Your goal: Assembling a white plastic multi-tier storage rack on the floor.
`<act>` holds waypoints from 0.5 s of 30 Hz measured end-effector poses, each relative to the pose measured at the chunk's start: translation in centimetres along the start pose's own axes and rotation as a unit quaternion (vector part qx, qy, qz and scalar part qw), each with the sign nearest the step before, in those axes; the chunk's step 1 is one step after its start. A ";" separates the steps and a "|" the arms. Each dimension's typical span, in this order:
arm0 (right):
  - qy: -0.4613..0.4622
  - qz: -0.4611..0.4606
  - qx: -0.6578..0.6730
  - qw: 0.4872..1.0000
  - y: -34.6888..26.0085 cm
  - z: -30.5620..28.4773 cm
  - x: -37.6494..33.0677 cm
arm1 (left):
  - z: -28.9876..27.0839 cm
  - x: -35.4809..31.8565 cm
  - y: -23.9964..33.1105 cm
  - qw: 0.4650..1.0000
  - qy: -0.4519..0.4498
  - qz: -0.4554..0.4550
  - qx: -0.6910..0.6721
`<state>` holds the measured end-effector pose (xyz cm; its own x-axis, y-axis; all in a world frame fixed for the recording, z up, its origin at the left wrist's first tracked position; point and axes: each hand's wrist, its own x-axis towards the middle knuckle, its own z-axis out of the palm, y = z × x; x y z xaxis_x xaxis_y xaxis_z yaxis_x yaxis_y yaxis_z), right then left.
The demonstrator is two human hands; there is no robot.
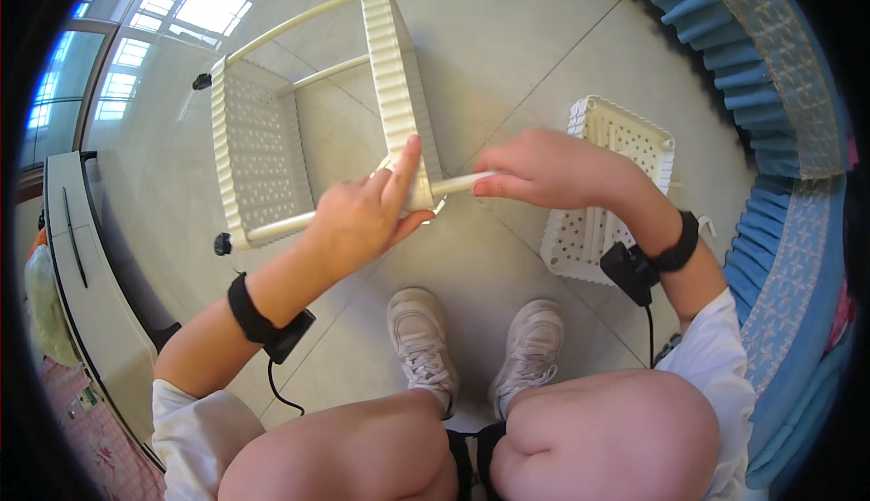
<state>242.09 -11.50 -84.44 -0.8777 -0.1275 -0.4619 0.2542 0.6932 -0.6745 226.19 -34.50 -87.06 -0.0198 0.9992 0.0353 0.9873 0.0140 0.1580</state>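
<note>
A cream plastic storage rack (396, 66) lies on its side on the floor, its two perforated basket tiers joined by pale tubes and small black casters at the left end. My left hand (362, 207) braces the near corner of its right-hand tier, index finger and thumb stretched out over the corner; the other fingers are partly hidden. My right hand (548, 170) is closed around a short white tube (453, 184), whose left end meets the corner socket beside my left hand. How deep the tube sits in the socket is hidden.
Loose perforated white basket tiers (625, 130) rest on the floor to the right, partly behind my right forearm. A blue ruffled cloth (689, 30) hangs along the right side. A white drawer cabinet (100, 293) stands at the left. My shoes (421, 338) are close to the rack.
</note>
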 end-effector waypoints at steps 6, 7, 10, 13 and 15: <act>0.034 -0.037 -0.025 0.998 0.5 1.9 0.6 | 0.6 -0.7 -0.3 1.000 -0.002 0.004 -0.023; 0.032 -0.038 -0.024 0.998 0.2 2.4 0.5 | 0.6 -0.8 -0.4 0.999 -0.026 -0.004 -0.021; 0.119 -0.025 -0.198 0.973 0.0 4.0 -0.1 | 0.5 -0.6 -0.4 0.999 -0.042 -0.014 -0.031; 0.298 -0.119 -0.227 0.919 1.9 5.7 -0.8 | 0.7 -0.5 -0.6 0.999 -0.027 -0.014 -0.040; 0.385 -0.115 -0.409 0.819 3.8 6.0 -2.1 | 1.0 -0.8 -0.7 0.999 -0.022 -0.015 -0.041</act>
<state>247.32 -12.81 -89.51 -0.9403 -0.0537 0.3360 -0.0338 0.9973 0.0647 225.68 -35.25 -88.18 -0.0401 0.9991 -0.0136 0.9700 0.0422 0.2394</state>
